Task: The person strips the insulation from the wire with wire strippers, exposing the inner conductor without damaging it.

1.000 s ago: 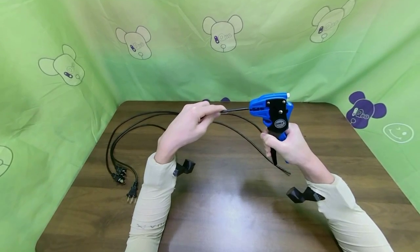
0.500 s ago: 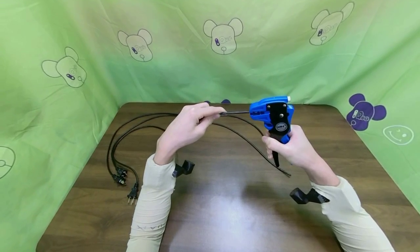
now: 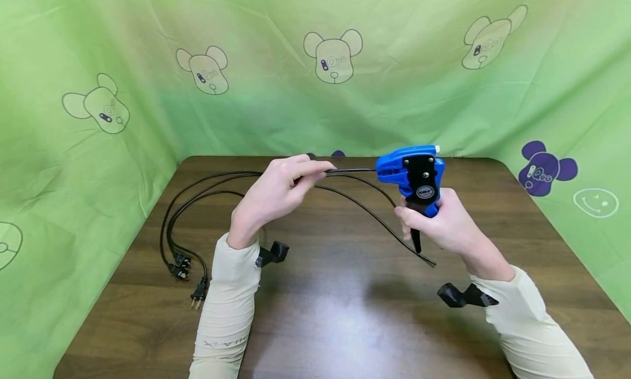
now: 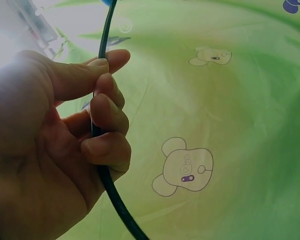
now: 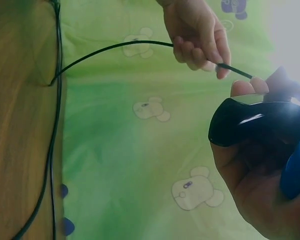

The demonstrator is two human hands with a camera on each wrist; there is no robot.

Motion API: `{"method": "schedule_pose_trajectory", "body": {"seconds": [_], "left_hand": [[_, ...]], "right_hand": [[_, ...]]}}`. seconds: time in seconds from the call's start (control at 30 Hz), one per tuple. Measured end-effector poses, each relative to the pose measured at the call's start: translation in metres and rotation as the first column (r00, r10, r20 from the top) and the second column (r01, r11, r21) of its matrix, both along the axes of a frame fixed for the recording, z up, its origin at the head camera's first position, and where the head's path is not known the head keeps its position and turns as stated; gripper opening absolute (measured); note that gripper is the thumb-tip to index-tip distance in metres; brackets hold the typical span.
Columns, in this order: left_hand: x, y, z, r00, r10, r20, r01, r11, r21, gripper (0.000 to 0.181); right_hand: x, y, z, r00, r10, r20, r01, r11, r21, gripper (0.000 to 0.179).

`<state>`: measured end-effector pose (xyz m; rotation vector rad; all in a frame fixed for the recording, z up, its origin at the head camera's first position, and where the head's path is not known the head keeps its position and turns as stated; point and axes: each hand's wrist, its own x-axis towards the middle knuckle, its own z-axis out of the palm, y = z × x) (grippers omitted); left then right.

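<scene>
My left hand (image 3: 278,190) pinches a black power cord (image 4: 121,212) between thumb and fingers, above the table. From there the cord runs right, and its end meets the nose of a blue-and-black wire stripper (image 3: 411,171); how far it goes in is hidden. My right hand (image 3: 443,223) grips the stripper by its handles, holding it upright with the nose toward the left. In the right wrist view the black handle (image 5: 255,122) lies across the curled fingers. Seen from the left wrist, the cord passes under the thumb and along the curled fingers.
More black cords (image 3: 362,206) curve over the wooden table (image 3: 345,313). Their plugs (image 3: 199,292) lie at the left, and a loose cord end (image 3: 431,263) is below the right hand. A green printed cloth (image 3: 256,110) hangs behind the table and at its sides.
Both hands, the cord and the stripper hold nearly the same pose. The right hand and stripper have shifted slightly right, the left hand slightly left; the whole view has sunk a little.
</scene>
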<state>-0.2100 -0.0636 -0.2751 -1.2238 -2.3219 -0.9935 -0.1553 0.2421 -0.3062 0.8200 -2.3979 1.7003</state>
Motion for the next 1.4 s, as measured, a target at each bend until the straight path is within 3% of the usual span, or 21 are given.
{"method": "schedule_pose_trajectory", "body": {"seconds": [0.27, 0.6, 0.73, 0.9, 1.4], "left_hand": [[-0.001, 0.002, 0.000, 0.999, -0.033, -0.004, 0.033, 0.999, 0.012, 0.024], [0.000, 0.005, -0.002, 0.997, -0.073, 0.026, 0.073, 0.997, -0.011, 0.028], [0.002, 0.004, -0.001, 0.995, -0.101, 0.016, 0.101, 0.995, -0.018, 0.025], [0.004, 0.003, -0.002, 0.993, -0.114, 0.011, 0.115, 0.993, -0.024, 0.024], [0.008, 0.007, -0.009, 0.987, -0.153, 0.050, 0.157, 0.984, -0.081, 0.025]], "right_hand": [[-0.004, 0.012, 0.004, 0.998, 0.017, -0.059, -0.022, 0.997, -0.080, 0.005], [-0.003, 0.017, 0.006, 0.999, -0.014, -0.051, 0.012, 0.999, -0.031, 0.004], [0.000, 0.021, 0.005, 0.998, -0.060, -0.034, 0.060, 0.998, -0.001, 0.005], [0.002, 0.026, 0.004, 0.992, -0.123, -0.032, 0.125, 0.989, 0.080, 0.007], [0.002, 0.039, 0.000, 0.983, -0.184, -0.021, 0.185, 0.963, 0.196, 0.007]]}}
